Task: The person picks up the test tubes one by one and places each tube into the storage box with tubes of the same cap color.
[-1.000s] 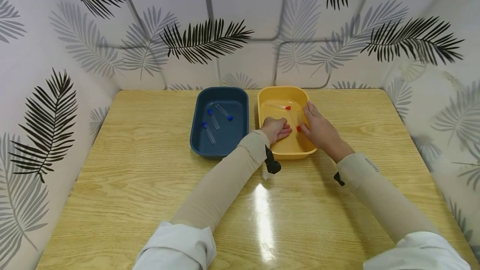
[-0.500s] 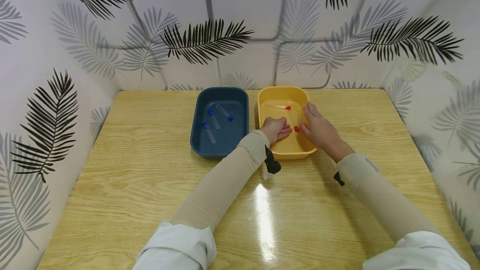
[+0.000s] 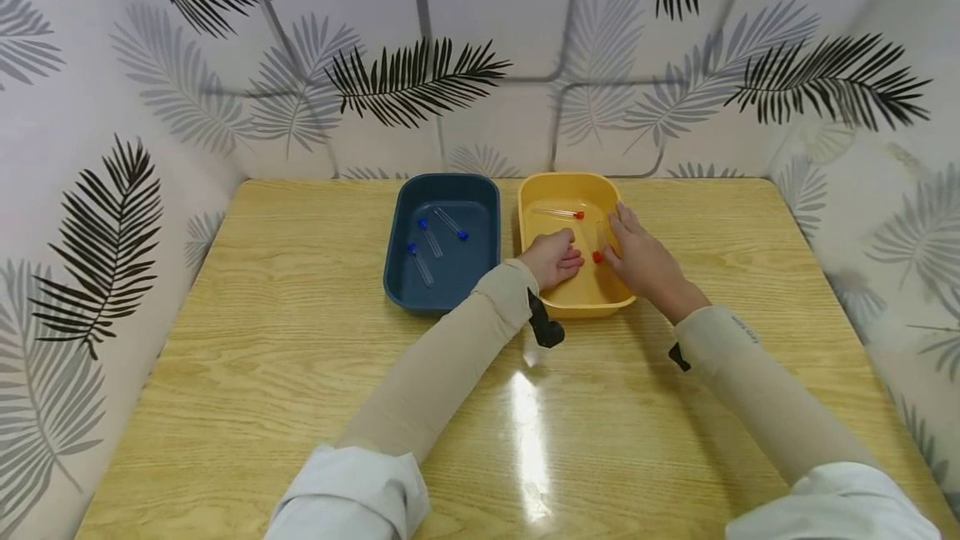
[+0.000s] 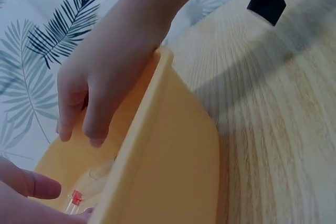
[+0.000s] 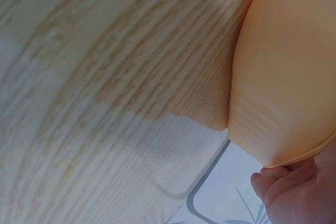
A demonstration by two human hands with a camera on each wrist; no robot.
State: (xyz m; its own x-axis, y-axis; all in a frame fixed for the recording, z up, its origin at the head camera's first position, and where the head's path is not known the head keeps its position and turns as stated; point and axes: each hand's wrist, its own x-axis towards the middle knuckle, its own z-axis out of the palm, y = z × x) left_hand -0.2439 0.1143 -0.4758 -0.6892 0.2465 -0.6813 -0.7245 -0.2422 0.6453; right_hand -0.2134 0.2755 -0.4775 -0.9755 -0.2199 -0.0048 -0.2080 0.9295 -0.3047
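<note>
The yellow tray (image 3: 558, 307) has two clear test tubes with red caps inside. One tube (image 3: 555, 212) lies near the far end; the other tube (image 3: 598, 237) lies along the right side, its red cap close to my right thumb. My left hand (image 3: 553, 258) reaches over the tray's left side, fingers loosely bent, with nothing visible in them. Over the right rim lies my right hand (image 3: 647, 261), its fingers extended down inside the tray. In the left wrist view that right hand (image 4: 107, 74) hangs just above a tube. Whether its fingertips touch the tube I cannot tell.
A dark blue tray (image 3: 442, 307) stands left of the yellow one. Several blue-capped test tubes lie in it, one tube (image 3: 423, 267) near its left side. Both trays sit near the back edge of the wooden table (image 3: 285, 340), before a leaf-patterned backdrop (image 3: 480, 123).
The red-capped tube beside my right hand shifted slightly left, then back right. Both hands stay in nearly the same places; the head view has moved a little.
</note>
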